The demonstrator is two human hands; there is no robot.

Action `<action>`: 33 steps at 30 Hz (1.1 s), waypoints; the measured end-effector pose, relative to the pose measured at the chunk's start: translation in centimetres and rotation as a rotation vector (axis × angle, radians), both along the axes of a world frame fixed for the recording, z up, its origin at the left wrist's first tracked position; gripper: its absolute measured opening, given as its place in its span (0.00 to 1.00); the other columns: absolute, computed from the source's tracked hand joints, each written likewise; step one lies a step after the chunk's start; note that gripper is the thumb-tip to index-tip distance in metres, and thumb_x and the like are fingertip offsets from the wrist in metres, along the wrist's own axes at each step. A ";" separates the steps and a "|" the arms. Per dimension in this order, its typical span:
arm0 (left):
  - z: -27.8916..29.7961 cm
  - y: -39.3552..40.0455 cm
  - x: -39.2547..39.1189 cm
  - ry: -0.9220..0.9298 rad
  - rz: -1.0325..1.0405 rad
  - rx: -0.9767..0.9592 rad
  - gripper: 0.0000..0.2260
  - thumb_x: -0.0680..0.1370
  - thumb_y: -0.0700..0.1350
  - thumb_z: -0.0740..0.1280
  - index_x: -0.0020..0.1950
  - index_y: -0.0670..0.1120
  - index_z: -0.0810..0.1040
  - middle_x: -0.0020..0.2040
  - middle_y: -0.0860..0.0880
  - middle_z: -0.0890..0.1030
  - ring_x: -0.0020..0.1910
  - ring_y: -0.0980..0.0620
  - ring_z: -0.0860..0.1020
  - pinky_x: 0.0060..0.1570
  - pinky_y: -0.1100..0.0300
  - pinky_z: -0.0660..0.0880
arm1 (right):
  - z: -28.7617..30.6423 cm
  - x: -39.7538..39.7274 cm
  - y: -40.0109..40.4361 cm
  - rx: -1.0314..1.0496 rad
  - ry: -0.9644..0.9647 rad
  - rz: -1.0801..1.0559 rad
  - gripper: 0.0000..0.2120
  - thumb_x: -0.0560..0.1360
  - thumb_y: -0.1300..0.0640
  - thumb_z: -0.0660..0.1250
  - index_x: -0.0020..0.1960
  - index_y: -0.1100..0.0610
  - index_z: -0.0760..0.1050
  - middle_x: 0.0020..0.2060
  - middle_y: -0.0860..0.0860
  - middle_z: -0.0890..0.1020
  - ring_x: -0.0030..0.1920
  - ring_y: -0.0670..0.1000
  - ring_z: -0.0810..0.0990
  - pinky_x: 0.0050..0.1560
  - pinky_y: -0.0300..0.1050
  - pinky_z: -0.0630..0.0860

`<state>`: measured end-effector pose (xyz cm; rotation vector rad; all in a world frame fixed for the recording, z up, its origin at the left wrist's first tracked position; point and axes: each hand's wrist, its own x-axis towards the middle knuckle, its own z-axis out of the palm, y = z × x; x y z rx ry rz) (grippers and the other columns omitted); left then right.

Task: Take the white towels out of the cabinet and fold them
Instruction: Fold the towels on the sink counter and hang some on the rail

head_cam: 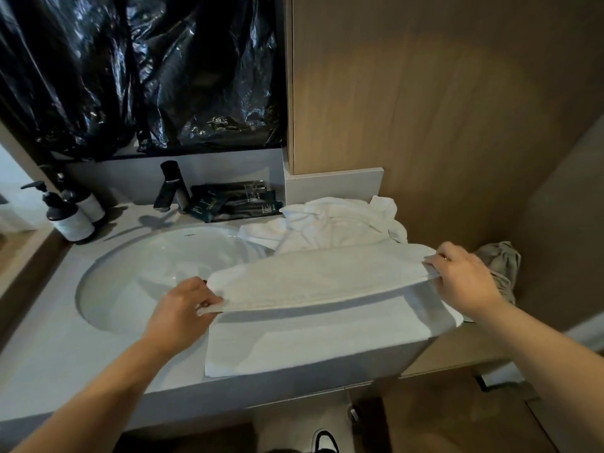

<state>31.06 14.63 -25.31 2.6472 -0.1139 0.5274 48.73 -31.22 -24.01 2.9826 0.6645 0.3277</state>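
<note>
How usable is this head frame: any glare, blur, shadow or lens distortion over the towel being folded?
Head view: dim overall; the towel casts a shadow on its lower half; glare streaks on the black plastic sheet; wide-angle bending at the counter edges; both hands, left hand and right hand, reasonably sharp; the frame's corners are softer.

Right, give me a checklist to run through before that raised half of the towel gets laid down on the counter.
1. Left hand pinches the left end of the white towel: ok.
2. Right hand grips the right end: ok.
3. Lifted edge held taut and fairly straight between the hands: ok.
4. Lower half lies flat on the counter: ok.
5. Lower half fully on the counter: not ok, its right corner hangs past the edge.
6. Unfolded towel pile behind stays out of the fold: cannot tell, it lies close behind the raised flap.
</note>
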 end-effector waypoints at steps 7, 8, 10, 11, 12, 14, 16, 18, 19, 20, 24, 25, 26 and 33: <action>-5.2 -1.4 -4.4 0.158 -0.045 0.005 0.12 0.60 0.32 0.82 0.38 0.42 0.85 0.37 0.47 0.80 0.33 0.45 0.80 0.29 0.55 0.77 | -3.2 -4.2 -1.3 -0.122 0.137 -0.101 0.20 0.73 0.58 0.70 0.65 0.52 0.76 0.55 0.50 0.74 0.56 0.52 0.73 0.53 0.44 0.70; -5.8 -1.4 -4.8 0.204 -0.012 -0.012 0.10 0.63 0.33 0.81 0.40 0.42 0.86 0.38 0.47 0.80 0.36 0.46 0.80 0.32 0.55 0.78 | -3.7 -4.7 -1.4 -0.155 0.177 -0.125 0.21 0.74 0.57 0.69 0.67 0.50 0.74 0.58 0.49 0.73 0.59 0.51 0.72 0.57 0.43 0.69; -6.6 -1.5 -5.4 0.239 0.035 -0.028 0.09 0.66 0.34 0.80 0.44 0.42 0.86 0.42 0.49 0.79 0.39 0.48 0.80 0.37 0.55 0.78 | -4.5 -5.4 -2.0 -0.183 0.257 -0.183 0.19 0.76 0.57 0.67 0.66 0.49 0.73 0.61 0.48 0.73 0.62 0.50 0.72 0.61 0.44 0.68; -6.9 -1.4 -5.4 0.231 0.034 -0.019 0.09 0.67 0.35 0.79 0.45 0.42 0.86 0.43 0.49 0.79 0.40 0.48 0.80 0.40 0.55 0.79 | -4.8 -5.6 -2.3 -0.160 0.284 -0.209 0.17 0.77 0.58 0.66 0.65 0.49 0.73 0.61 0.48 0.74 0.62 0.51 0.73 0.61 0.44 0.69; -7.0 -1.4 -5.4 0.218 0.033 -0.008 0.10 0.67 0.35 0.79 0.46 0.42 0.85 0.45 0.49 0.80 0.41 0.49 0.80 0.43 0.56 0.79 | -4.9 -5.8 -2.5 -0.115 0.300 -0.232 0.14 0.77 0.58 0.65 0.62 0.49 0.73 0.60 0.49 0.76 0.60 0.51 0.74 0.60 0.45 0.71; -6.8 -1.3 -5.2 0.216 0.068 -0.074 0.10 0.71 0.36 0.76 0.52 0.43 0.84 0.49 0.49 0.82 0.45 0.50 0.81 0.47 0.61 0.77 | -4.8 -5.7 -2.8 0.032 0.310 -0.267 0.08 0.79 0.59 0.64 0.56 0.51 0.73 0.55 0.51 0.79 0.54 0.53 0.77 0.53 0.47 0.74; -6.1 -1.4 -4.7 0.270 0.195 -0.283 0.05 0.77 0.42 0.72 0.52 0.49 0.81 0.44 0.55 0.83 0.41 0.53 0.81 0.41 0.65 0.74 | -3.9 -5.3 -2.5 0.177 0.314 -0.292 0.03 0.79 0.59 0.62 0.51 0.52 0.72 0.48 0.53 0.80 0.46 0.54 0.77 0.43 0.49 0.73; -5.2 -1.6 -3.4 0.280 0.336 -0.480 0.04 0.79 0.48 0.69 0.46 0.50 0.77 0.35 0.55 0.80 0.34 0.51 0.79 0.32 0.64 0.72 | -2.4 -4.3 -1.9 0.272 0.289 -0.299 0.04 0.80 0.59 0.63 0.47 0.52 0.70 0.40 0.51 0.78 0.38 0.52 0.76 0.34 0.46 0.69; -4.6 -1.7 -2.4 0.247 0.399 -0.560 0.08 0.79 0.49 0.68 0.44 0.47 0.74 0.35 0.54 0.79 0.35 0.50 0.78 0.32 0.62 0.71 | -1.4 -3.8 -1.4 0.315 0.253 -0.296 0.04 0.80 0.58 0.62 0.46 0.53 0.70 0.38 0.51 0.77 0.36 0.51 0.75 0.31 0.45 0.67; -3.6 -1.8 -1.4 0.204 0.462 -0.637 0.10 0.80 0.50 0.67 0.43 0.46 0.72 0.36 0.53 0.79 0.36 0.49 0.77 0.34 0.60 0.70 | -0.3 -3.1 -0.9 0.347 0.203 -0.291 0.05 0.81 0.56 0.61 0.46 0.53 0.71 0.37 0.52 0.77 0.35 0.51 0.75 0.30 0.46 0.66; 1.8 -2.4 3.1 0.031 0.621 -0.824 0.14 0.81 0.52 0.63 0.42 0.44 0.73 0.37 0.47 0.76 0.36 0.47 0.73 0.33 0.55 0.68 | 5.1 -0.3 1.0 0.498 0.033 -0.293 0.10 0.83 0.55 0.55 0.50 0.58 0.72 0.36 0.57 0.79 0.36 0.60 0.77 0.34 0.51 0.73; 3.2 -2.5 4.2 -0.011 0.630 -0.855 0.15 0.82 0.52 0.63 0.44 0.41 0.73 0.37 0.45 0.75 0.37 0.46 0.72 0.35 0.54 0.67 | 6.8 0.4 1.5 0.557 0.029 -0.295 0.10 0.83 0.55 0.56 0.50 0.59 0.73 0.37 0.58 0.80 0.37 0.61 0.77 0.37 0.52 0.73; 4.5 -2.7 5.0 -0.045 0.628 -0.882 0.16 0.82 0.51 0.62 0.45 0.39 0.73 0.38 0.43 0.74 0.37 0.46 0.71 0.36 0.53 0.67 | 8.4 1.0 1.9 0.614 0.053 -0.298 0.11 0.83 0.56 0.56 0.49 0.59 0.74 0.39 0.58 0.80 0.38 0.59 0.77 0.38 0.50 0.72; 13.0 -5.2 9.1 -0.147 0.598 -1.122 0.14 0.81 0.50 0.62 0.39 0.46 0.66 0.34 0.47 0.64 0.32 0.50 0.61 0.33 0.55 0.58 | 18.1 1.6 4.6 0.911 0.598 -0.310 0.21 0.75 0.41 0.68 0.48 0.61 0.76 0.46 0.54 0.79 0.50 0.54 0.78 0.55 0.52 0.77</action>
